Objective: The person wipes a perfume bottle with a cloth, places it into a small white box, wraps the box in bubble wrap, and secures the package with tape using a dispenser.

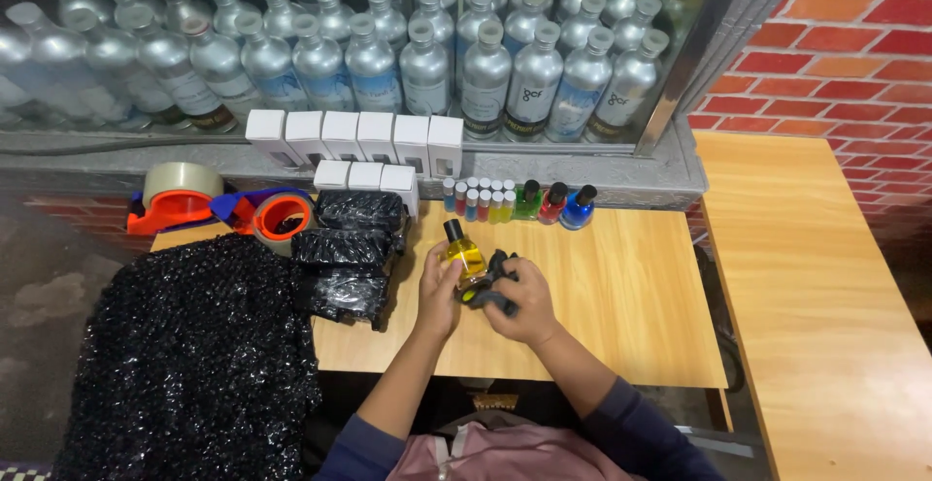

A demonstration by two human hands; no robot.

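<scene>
Already your left hand (439, 292) grips the small yellow bottle (463, 254) upright above the wooden table (621, 287), while your right hand (524, 297) closes on black wrap (493, 285) just beside it; wrapped black bundles (348, 253) lie left of the bottle, which remains mostly bare.

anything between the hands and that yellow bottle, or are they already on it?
Nothing in between. The left hand grips the yellow bottle directly; the right hand presses a black piece against its lower side. Black wrapped bundles lie apart, further left.
</scene>
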